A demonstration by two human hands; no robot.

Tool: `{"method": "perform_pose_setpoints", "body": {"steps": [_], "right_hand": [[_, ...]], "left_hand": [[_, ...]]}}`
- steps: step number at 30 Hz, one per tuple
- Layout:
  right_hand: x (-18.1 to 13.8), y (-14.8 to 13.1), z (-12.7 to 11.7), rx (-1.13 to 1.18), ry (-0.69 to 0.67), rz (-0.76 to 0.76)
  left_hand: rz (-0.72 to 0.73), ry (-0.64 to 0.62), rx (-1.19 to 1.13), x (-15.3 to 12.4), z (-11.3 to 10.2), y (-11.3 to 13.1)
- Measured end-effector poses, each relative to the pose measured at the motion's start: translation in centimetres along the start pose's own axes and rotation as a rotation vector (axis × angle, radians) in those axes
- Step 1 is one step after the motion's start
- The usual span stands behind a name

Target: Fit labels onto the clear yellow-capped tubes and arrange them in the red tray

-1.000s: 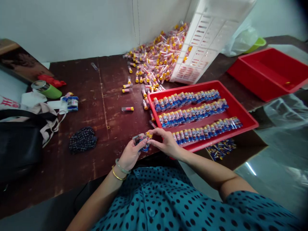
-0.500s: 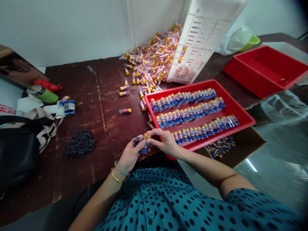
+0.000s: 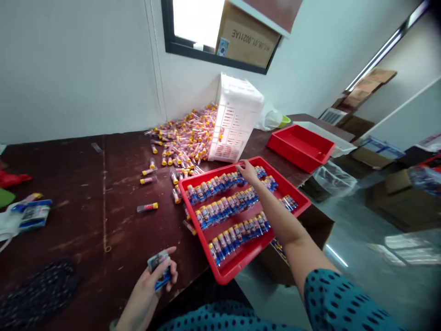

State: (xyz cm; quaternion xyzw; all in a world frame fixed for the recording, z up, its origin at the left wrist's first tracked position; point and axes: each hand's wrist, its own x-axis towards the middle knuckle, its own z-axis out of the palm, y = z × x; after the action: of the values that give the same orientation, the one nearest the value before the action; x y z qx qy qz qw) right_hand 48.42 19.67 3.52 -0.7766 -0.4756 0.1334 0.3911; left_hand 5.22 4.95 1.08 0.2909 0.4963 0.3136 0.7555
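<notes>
My left hand (image 3: 151, 278) is above the table's front part, fingers curled around a small stack of clear-and-blue printed plastic sleeves (image 3: 156, 260). My right hand (image 3: 248, 172) reaches across the red tray (image 3: 237, 269), its fingers bent over the far rim, next to the back row. Small blur hides the exact fingertip contact. Inside the tray lie three rows of small clear tubes (image 3: 237, 236) with yellow caps and blue sleeves. Part of the rows is hidden behind my right hand and forearm.
A heap of yellow-capped tubes (image 3: 189, 138) lies by the wall, beside a tilted white crate (image 3: 230, 133). Single tubes, such as one tube (image 3: 147, 207), lie left of the tray. Another red bin (image 3: 299, 147) stands at right. A cardboard box (image 3: 319, 225) is below the tray.
The view has swung right and up. My hands have parted: the right left the tube it was handling with the left and moved to the tray's far rim. My left still holds the sleeves.
</notes>
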Motion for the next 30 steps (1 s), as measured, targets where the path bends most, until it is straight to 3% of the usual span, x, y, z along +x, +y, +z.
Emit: {"method": "perform_pose_setpoints", "body": {"steps": [3,6,9,12,17,21,25,30], "right_hand": [[1.5,1.9,0.5,-0.091,-0.025,0.004],[1.7,1.9,1.3,-0.169,-0.011,-0.023],[1.7,0.0,2.4,-0.215,-0.011,-0.095],[0.9,-4.0,5.5,-0.222,-0.127,-0.261],[-4.9,-11.6,14.3,-0.290,-0.493,-0.608],[-10.5,-14.6,20.0,-0.505,-0.584,-0.677],[-13.6,-15.1,22.5,-0.678,-0.538,-0.621],[-14.6,-14.7,22.2,-0.725,-0.551,-0.569]], "left_hand": [[-0.018,0.006,0.007,-0.2,-0.1,0.3],[-0.021,0.021,-0.012,-0.4,-0.1,0.8],[-0.022,0.026,-0.056,-0.3,-0.5,0.9],[-0.026,0.007,-0.067,0.2,-1.1,0.6],[0.016,-0.035,0.006,0.2,-1.4,0.5],[0.074,0.003,-0.060,-0.5,-1.7,1.0],[0.069,0.058,-0.193,-0.4,-2.7,0.9],[0.157,0.146,-0.146,0.3,-4.4,0.2]]}}
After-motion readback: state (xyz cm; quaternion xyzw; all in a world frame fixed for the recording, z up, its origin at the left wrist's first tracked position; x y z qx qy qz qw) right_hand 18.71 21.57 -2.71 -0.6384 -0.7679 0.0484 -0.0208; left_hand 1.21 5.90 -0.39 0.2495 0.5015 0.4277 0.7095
